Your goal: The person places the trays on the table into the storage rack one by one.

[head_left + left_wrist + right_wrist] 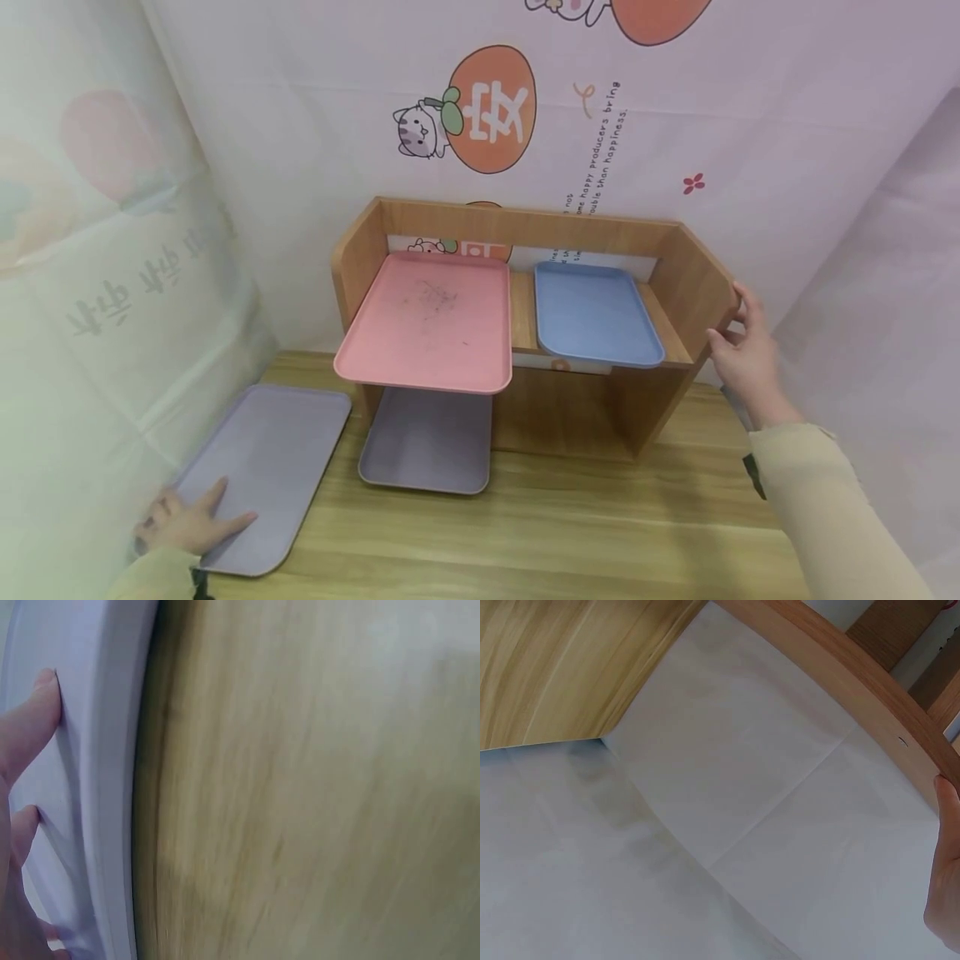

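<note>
At the table's left my left hand [180,523] rests on a purple-grey tray [273,458], thumb and fingers spread over its surface. The left wrist view has the tray's raised rim [112,780] alongside the fingers. On the right, my right hand [746,367] grips the side panel of a small wooden shelf [693,292] at its sloping edge. The thumb [946,796] lies against that panel edge in the right wrist view. A pink tray [442,325] and a blue tray [596,312] sit on the upper board; another purple-grey tray [427,442] lies in the lower compartment, protruding forward.
White cloth with cartoon prints [315,150] hangs behind the shelf and along both sides. Wood-grain tabletop [555,525] spreads before the shelf. The pink tray juts past the upper board's front edge and bears dark marks.
</note>
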Demonstrator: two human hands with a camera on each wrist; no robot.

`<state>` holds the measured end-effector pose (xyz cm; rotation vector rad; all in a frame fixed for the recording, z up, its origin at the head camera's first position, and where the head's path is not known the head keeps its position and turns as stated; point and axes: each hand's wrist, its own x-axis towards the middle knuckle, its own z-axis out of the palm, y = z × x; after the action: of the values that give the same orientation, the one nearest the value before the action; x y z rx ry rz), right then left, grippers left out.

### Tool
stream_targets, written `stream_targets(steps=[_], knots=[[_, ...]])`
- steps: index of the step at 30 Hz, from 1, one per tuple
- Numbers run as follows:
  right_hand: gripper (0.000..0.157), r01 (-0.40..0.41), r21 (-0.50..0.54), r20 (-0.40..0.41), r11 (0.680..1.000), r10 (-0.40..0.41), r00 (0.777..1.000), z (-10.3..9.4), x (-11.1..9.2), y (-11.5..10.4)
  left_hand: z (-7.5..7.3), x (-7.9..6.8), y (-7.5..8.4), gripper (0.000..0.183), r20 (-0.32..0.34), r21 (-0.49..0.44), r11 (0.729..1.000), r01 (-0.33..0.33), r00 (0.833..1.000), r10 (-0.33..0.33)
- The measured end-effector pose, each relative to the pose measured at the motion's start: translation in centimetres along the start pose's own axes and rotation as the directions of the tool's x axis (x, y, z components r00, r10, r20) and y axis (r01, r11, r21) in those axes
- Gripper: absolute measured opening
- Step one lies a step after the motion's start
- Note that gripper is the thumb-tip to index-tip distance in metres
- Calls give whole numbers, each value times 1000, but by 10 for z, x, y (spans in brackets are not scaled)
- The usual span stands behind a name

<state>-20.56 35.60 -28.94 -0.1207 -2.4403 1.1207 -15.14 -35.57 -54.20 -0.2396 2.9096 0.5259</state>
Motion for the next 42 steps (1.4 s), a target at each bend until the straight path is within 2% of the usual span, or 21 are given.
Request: stream_targets(steps=[17,23,31,37,42], knots=[[76,8,-39,-9,999,-9,1000,0,1,0,10,-6,32,106,1,-11,1000,-13,1000,13],[76,8,-25,-15,1000,-9,1000,-1,1,1,14,-5,34,106,-3,-12,1000,-16,1000,15],[77,3,-21,-6,1000,-3,1000,2,1,1,0,-3,28,106,35,45,998,-51,998,49],[77,4,-13,-15,1000,-4,1000,3,1,2,-10,4,22,114,66,87,995,-51,997,46],[77,1,-17,-21,1000,-2,1000,1,0,2,-18,6,25,112,3,99,989,-110,994,110]])
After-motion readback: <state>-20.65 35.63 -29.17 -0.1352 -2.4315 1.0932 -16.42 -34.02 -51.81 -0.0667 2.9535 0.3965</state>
